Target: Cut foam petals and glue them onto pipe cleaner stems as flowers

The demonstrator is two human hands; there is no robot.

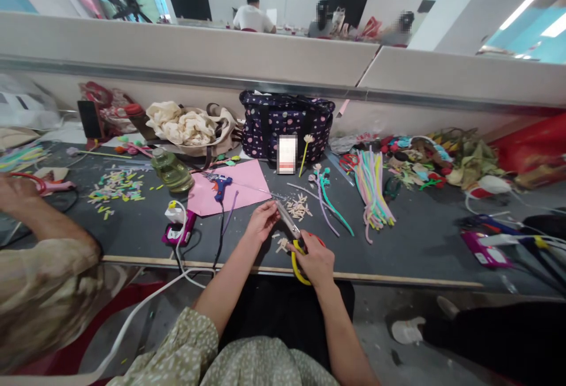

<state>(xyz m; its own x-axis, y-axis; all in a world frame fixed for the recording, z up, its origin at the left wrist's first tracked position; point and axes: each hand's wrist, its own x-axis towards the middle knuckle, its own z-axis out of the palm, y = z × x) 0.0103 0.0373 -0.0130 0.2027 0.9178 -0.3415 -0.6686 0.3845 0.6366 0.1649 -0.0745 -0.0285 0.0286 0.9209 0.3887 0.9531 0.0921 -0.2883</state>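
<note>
My right hand (315, 258) is closed round the yellow and red handles of a pair of scissors (289, 221), whose blades point up and left toward my other hand. The fingers of my left hand (264, 221) are pinched together by the blade tips, on what looks like a thin pale pipe cleaner, mostly hidden. Short beige cut pieces (298, 207) lie in a pile just beyond the blades, and a few more sit under the scissors. Purple and green pipe cleaner flowers (325, 194) rest to the right of the pile.
A glue gun (221, 187) lies on pink paper (198, 200), its cord running toward me. Nearby are a green bottle (172, 171), a purple power strip (180, 230), a pipe cleaner bundle (374, 188) and a dark patterned bag (287, 121). A co-worker's arm (39, 209) reaches in at left.
</note>
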